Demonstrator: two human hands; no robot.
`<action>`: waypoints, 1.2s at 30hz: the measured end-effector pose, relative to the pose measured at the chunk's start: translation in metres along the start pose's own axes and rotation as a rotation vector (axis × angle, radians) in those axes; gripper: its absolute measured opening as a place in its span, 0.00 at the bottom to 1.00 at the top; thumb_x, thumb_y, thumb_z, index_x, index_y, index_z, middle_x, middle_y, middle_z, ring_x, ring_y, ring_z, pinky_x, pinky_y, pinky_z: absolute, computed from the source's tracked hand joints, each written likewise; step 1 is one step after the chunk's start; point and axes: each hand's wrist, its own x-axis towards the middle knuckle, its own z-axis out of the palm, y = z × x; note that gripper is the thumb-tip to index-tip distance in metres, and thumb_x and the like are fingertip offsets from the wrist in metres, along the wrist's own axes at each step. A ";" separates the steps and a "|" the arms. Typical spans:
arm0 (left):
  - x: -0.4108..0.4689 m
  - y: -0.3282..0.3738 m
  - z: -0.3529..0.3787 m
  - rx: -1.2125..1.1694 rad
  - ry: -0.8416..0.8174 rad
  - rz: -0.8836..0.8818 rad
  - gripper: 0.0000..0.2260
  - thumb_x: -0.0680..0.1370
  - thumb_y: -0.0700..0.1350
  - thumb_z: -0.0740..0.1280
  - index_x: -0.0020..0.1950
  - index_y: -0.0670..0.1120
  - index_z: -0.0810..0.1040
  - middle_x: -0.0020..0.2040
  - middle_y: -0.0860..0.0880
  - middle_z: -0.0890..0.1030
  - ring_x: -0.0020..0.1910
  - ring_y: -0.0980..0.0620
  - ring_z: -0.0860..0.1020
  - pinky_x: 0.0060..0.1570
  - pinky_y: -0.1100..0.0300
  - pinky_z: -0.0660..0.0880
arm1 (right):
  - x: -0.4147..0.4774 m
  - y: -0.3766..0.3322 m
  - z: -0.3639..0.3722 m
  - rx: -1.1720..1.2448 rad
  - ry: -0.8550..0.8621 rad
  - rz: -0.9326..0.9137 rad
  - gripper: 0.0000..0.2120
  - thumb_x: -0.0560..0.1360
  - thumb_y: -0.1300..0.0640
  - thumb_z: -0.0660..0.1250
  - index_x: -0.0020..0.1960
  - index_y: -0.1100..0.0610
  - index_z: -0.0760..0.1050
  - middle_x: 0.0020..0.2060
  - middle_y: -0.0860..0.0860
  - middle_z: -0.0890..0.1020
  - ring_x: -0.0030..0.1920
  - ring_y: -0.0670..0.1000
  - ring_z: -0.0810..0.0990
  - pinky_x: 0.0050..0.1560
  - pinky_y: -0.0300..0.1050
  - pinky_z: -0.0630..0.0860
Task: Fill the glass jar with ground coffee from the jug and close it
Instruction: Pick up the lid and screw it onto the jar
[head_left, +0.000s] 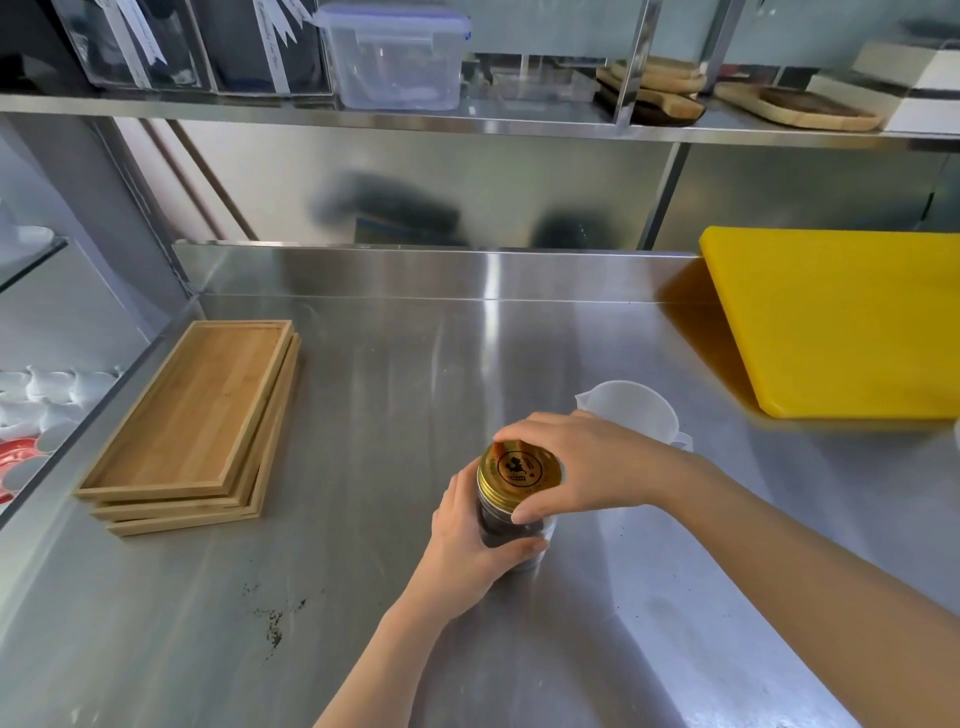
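The glass jar (511, 532) stands upright on the steel counter (389, 415), dark ground coffee showing through its wall. A gold lid (519, 467) with a black emblem sits on its mouth. My left hand (467, 551) wraps around the jar's body from the left. My right hand (576, 462) grips the lid's rim from the right, fingers over its far edge and thumb at its near edge. Just behind my right hand stands the translucent plastic jug (634, 410), upright and looking empty.
A stack of wooden trays (192, 421) lies at the left of the counter. A yellow cutting board (841, 317) rests at the right rear. Coffee specks (272, 623) dot the counter near the front. A shelf above holds a plastic container (395, 57) and wooden boards (800, 106).
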 end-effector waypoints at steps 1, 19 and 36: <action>0.000 0.000 0.000 0.001 0.003 0.002 0.35 0.60 0.61 0.76 0.60 0.73 0.60 0.64 0.57 0.73 0.66 0.52 0.70 0.66 0.45 0.69 | 0.002 -0.001 0.000 -0.039 -0.003 0.018 0.29 0.66 0.36 0.69 0.63 0.44 0.66 0.55 0.44 0.75 0.54 0.48 0.74 0.54 0.43 0.71; -0.001 0.010 -0.004 0.146 0.003 0.024 0.31 0.61 0.58 0.75 0.54 0.70 0.59 0.59 0.62 0.71 0.61 0.65 0.66 0.66 0.49 0.65 | 0.017 -0.008 -0.008 -0.236 -0.166 -0.079 0.31 0.66 0.47 0.72 0.65 0.47 0.64 0.56 0.47 0.73 0.55 0.49 0.72 0.50 0.50 0.77; -0.002 0.011 -0.004 0.157 -0.001 0.016 0.30 0.61 0.57 0.75 0.53 0.71 0.59 0.56 0.63 0.70 0.58 0.72 0.64 0.64 0.49 0.66 | 0.015 -0.018 -0.011 -0.385 -0.040 -0.087 0.24 0.69 0.37 0.64 0.59 0.49 0.68 0.49 0.48 0.76 0.48 0.50 0.75 0.44 0.49 0.74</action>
